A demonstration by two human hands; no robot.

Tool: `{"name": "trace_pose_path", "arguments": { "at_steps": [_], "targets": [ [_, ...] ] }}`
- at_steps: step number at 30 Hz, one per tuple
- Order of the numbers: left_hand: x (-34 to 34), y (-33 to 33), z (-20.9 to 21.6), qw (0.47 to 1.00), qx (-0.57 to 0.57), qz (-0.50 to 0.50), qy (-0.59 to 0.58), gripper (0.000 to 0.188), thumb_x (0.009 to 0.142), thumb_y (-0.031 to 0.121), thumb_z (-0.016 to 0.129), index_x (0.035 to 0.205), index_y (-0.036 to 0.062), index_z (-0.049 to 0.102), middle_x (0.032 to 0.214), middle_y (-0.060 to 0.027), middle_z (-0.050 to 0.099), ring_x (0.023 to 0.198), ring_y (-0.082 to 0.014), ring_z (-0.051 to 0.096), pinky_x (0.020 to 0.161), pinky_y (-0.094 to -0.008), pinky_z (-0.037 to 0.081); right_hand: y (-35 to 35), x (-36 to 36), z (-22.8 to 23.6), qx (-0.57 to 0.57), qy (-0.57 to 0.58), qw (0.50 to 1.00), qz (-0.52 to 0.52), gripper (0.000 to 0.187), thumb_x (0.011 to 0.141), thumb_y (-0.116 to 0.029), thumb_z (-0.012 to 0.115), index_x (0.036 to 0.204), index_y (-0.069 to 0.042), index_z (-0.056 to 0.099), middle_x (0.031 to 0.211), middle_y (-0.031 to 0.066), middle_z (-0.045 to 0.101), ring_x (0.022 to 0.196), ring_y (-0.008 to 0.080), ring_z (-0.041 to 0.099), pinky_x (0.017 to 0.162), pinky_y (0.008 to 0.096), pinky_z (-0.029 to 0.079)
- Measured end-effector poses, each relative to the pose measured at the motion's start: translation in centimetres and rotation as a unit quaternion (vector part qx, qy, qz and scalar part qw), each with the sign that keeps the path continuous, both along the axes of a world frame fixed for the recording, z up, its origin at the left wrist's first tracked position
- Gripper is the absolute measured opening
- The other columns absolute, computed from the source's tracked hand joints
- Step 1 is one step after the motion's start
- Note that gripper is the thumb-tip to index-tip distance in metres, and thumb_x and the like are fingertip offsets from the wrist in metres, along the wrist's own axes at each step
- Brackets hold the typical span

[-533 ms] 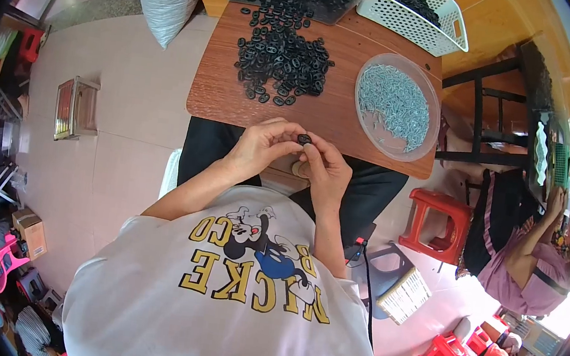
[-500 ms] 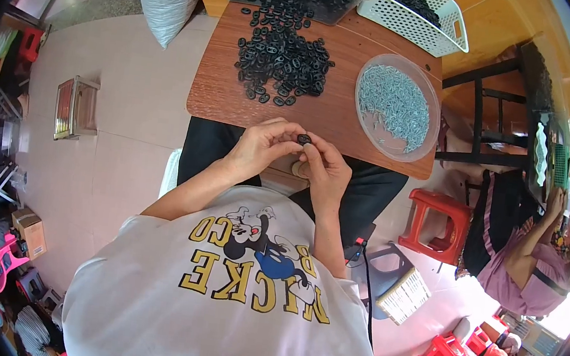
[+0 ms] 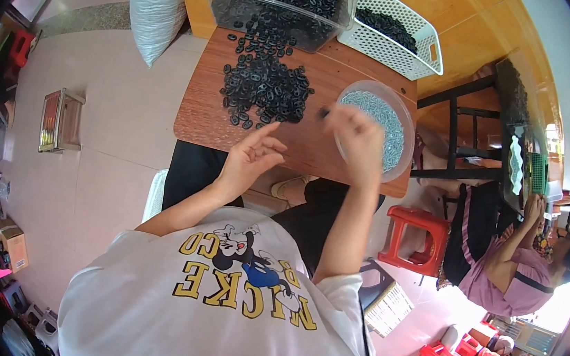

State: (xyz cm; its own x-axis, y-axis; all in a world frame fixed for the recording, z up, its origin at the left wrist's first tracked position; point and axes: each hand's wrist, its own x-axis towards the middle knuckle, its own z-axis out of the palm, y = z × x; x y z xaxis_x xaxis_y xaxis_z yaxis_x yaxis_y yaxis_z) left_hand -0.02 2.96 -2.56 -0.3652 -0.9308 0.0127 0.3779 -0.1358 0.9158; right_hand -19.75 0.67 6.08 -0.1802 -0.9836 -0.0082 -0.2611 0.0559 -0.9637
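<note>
My left hand (image 3: 251, 158) hovers just in front of the table's near edge, fingers apart and nothing in them. Out over the table, beside a round clear tub (image 3: 408, 146) of small silvery screws (image 3: 391, 130), is my right hand (image 3: 357, 135), blurred by motion. At its fingertips shows a small dark oval piece (image 3: 324, 113), seemingly pinched there. A loose heap of black oval two-hole pieces (image 3: 263, 89) lies on the brown wooden table (image 3: 198, 110), ahead of my left hand.
Behind the heap stands a clear plastic box (image 3: 273, 25) full of the same pieces, with a white perforated basket (image 3: 408, 62) to its right. A red stool (image 3: 417, 240) and a seated person (image 3: 508, 271) are on the right. A white sack (image 3: 155, 15) stands far left.
My hands have come apart. The right one swung forward and right over the table with the small black piece; the left fingers opened. The view has shifted slightly.
</note>
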Motion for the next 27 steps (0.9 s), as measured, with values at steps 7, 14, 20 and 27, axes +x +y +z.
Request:
{"name": "trace_pose_path", "arguments": {
  "at_steps": [7,14,20,27],
  "targets": [
    [4.0,-1.5,-1.8,0.992,0.011,0.102,-0.070,0.034,0.095,0.015,0.048,0.126,-0.0001,0.048,0.093,-0.0090,0.063,0.078,-0.0111,0.060,0.072,-0.0239,0.049,-9.0,-2.3,3.9,-0.204,-0.099,0.964,-0.140,0.021,0.084,-0.013,0.062,0.094,0.005,0.064,0.087,0.0077,0.067,0.078,0.0130,0.059,0.073,0.0230,0.045],
    [6.2,-2.2,-2.4,0.981,0.081,0.167,-0.056,0.030,0.094,0.014,0.052,0.118,-0.0037,0.054,0.094,-0.0110,0.064,0.085,-0.0127,0.063,0.077,-0.0241,0.050,-2.8,6.4,-6.0,-0.144,0.210,0.963,0.085,0.013,0.077,-0.005,0.066,0.089,-0.001,0.068,0.084,0.0116,0.062,0.078,0.0262,0.061,0.070,0.0324,0.048],
    [6.1,-2.6,-2.4,0.980,0.087,0.152,-0.097,0.029,0.092,0.012,0.055,0.117,-0.0033,0.055,0.095,-0.0103,0.065,0.085,-0.0123,0.063,0.079,-0.0233,0.050,-2.7,7.0,-8.6,-0.199,0.341,0.917,0.063,0.013,0.074,-0.004,0.066,0.087,-0.001,0.067,0.080,0.0110,0.056,0.078,0.0277,0.056,0.068,0.0356,0.046],
    [6.1,-2.6,-2.7,0.980,0.086,0.152,-0.093,0.028,0.091,0.011,0.055,0.116,-0.0029,0.056,0.094,-0.0097,0.065,0.086,-0.0121,0.063,0.080,-0.0234,0.049,-1.7,6.2,-8.1,-0.154,0.313,0.933,0.088,0.013,0.075,-0.003,0.065,0.087,0.001,0.066,0.081,0.0121,0.057,0.080,0.0292,0.057,0.070,0.0362,0.046]
  ]
}}
